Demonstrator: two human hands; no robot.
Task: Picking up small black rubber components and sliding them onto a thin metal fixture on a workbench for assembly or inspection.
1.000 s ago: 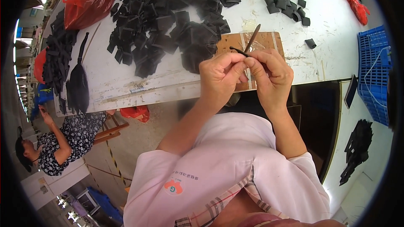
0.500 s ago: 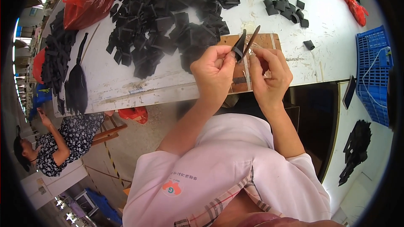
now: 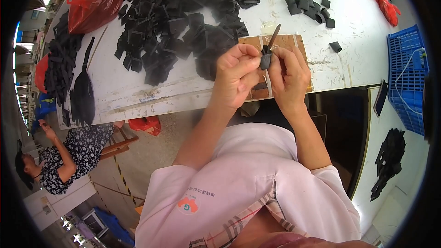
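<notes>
One piece point(image 3: 265, 62) is pinched in your left hand point(image 3: 235, 74), grip of right hand point(image 3: 291, 77) unclear; best hold it steady, near side of the stick point(image 3: 275, 35).

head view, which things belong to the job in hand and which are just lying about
Seemingly in use:
small black folded piece, pinched by the left hand, right hand beside it
dark narrow blade-shaped strip
brown flat board
large heap of flat black pieces

Seemingly just lying about:
shiny red plastic bag
blue slatted plastic crate
</notes>
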